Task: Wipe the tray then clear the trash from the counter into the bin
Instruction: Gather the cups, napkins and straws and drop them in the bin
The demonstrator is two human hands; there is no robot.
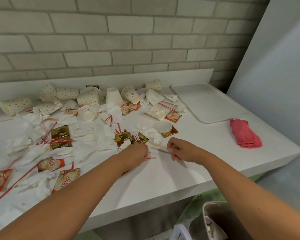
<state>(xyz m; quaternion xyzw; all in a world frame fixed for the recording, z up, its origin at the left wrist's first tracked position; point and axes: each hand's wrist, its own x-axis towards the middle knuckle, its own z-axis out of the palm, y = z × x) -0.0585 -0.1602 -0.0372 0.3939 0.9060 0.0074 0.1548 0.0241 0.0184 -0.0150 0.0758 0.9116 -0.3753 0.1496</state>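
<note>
- The left hand [137, 154] has its grip closed around a small bundle of trash: brown-gold sachets [121, 138], a bit of tissue and a white plastic fork [136, 137]. I think it collects several pieces together so that one trip to the bin is enough.
- The right hand [179, 151] pinches one end of a wooden stirrer [157, 144] between thumb and fingers. Whether the stick is lifted or lies on the counter [163, 179] is hard to say, because it is blurred.
- The long axis of the stirrer runs almost left to right. Its free end points left and a little away from the person, toward the bundle, probably to be added to it.
- The tray [206, 101] lies flat in the back right corner, with nothing on it, and its long side runs from the wall toward the front edge. The pink cloth [245, 134] lies folded just beside its front end, near enough for wiping; no hand touches it.
- The bin [213, 212] stands on the floor under the right front edge of the counter, below the right arm, so trash can be dropped in with a short move. Some white paper is inside.
- Much trash remains at the left and the back: tipped paper cups [131, 94], crumpled tissues [109, 135], creamer packets [51, 164] and striped straws [16, 186], which point in many directions.
</note>
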